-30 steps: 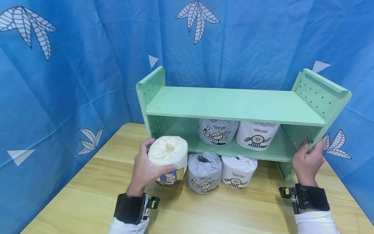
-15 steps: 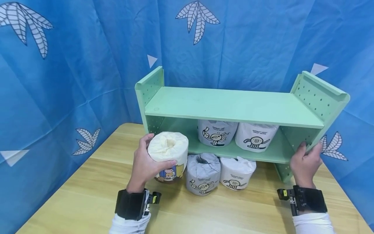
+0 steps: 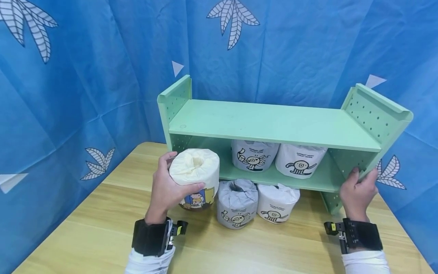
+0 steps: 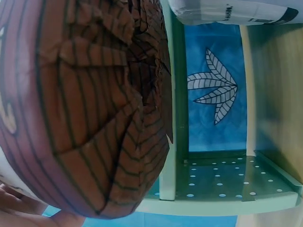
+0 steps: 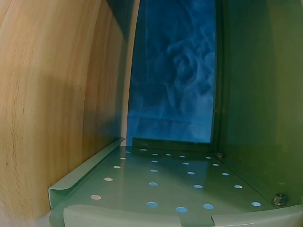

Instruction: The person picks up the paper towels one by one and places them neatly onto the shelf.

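Note:
My left hand (image 3: 168, 191) grips a wrapped toilet paper roll (image 3: 195, 167), thumb across its front and fingers around the far left side. The roll has a cream top and a cartoon picture. In the left wrist view its brown, striped, creased underside (image 4: 94, 109) fills the left half, raised off the table. It overlaps the left end of the green two-tier shelf (image 3: 273, 121) in the head view. My right hand (image 3: 358, 191) holds the front edge of the shelf's right side panel. The right wrist view shows that perforated panel (image 5: 165, 194) but not the fingers.
On the lower tier stand a grey roll (image 3: 254, 156) and a white roll (image 3: 300, 161). A grey roll (image 3: 237, 204) and a white roll (image 3: 278, 203) sit on the wooden table (image 3: 260, 251) beneath it. A blue patterned curtain (image 3: 291, 49) hangs behind.
My left hand has lifted the cream-topped toilet paper roll somewhat and shifted it slightly left. The right hand keeps its hold on the shelf panel.

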`<action>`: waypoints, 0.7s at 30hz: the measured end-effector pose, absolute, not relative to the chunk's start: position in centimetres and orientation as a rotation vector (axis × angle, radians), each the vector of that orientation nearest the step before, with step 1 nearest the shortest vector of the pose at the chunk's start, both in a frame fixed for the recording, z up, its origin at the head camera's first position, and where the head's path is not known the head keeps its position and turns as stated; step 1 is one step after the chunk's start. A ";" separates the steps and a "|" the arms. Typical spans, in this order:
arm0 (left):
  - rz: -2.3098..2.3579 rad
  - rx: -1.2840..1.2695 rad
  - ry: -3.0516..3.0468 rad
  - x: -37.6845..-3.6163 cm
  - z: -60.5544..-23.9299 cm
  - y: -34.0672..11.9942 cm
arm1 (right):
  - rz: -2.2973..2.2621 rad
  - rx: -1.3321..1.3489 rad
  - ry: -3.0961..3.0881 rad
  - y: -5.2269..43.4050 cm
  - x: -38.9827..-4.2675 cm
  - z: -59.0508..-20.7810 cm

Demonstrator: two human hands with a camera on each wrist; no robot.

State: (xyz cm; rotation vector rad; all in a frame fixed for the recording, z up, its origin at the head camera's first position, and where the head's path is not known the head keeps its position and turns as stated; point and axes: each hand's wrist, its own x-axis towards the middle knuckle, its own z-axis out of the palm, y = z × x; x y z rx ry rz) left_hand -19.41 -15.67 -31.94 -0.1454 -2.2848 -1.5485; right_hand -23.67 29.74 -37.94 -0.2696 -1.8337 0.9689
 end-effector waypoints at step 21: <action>-1.578 -0.094 -2.261 -20.0 -30.7 -15.7 | 0.962 -0.283 -1.852 29.8 -23.8 -38.3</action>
